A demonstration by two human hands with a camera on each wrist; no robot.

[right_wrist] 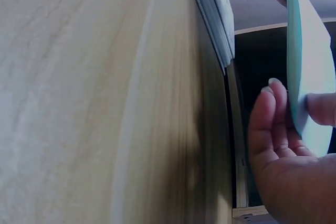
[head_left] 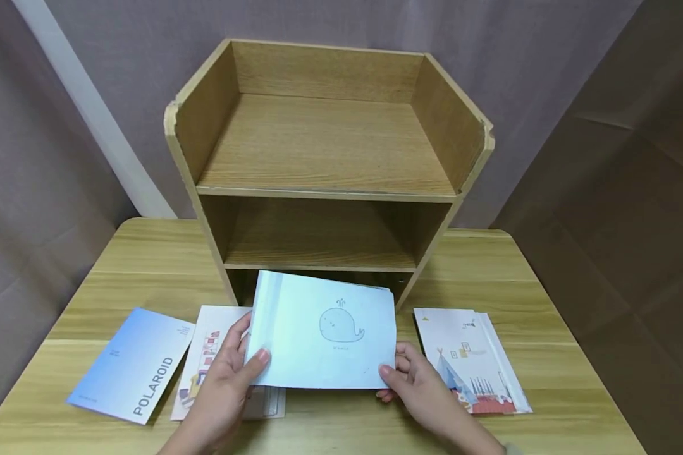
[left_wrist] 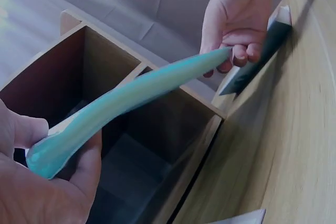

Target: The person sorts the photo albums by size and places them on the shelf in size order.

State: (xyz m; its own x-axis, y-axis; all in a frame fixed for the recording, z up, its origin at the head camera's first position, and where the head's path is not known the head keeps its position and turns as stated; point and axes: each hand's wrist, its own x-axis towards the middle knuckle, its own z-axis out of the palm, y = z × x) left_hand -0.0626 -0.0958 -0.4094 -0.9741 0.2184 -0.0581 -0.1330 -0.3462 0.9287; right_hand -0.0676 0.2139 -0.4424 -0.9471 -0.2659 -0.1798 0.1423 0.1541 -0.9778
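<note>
Whale bklt (head_left: 321, 335) held outside 3-lvl shelf (head_left: 324, 148).

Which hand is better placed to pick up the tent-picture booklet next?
Probably the right hand: it is much nearer the tent-picture booklet than the left hand is. Both hold the whale booklet, so the right must let go first.

The fingers (head_left: 236, 332) are bare; a greyish cuff (head_left: 513, 449) edges the right forearm (head_left: 467, 430).

The blue booklet (head_left: 132, 365) reads "POLAROID"; the caption (head_left: 348, 348) on the whale booklet (head_left: 301, 335) is illegible.
</note>
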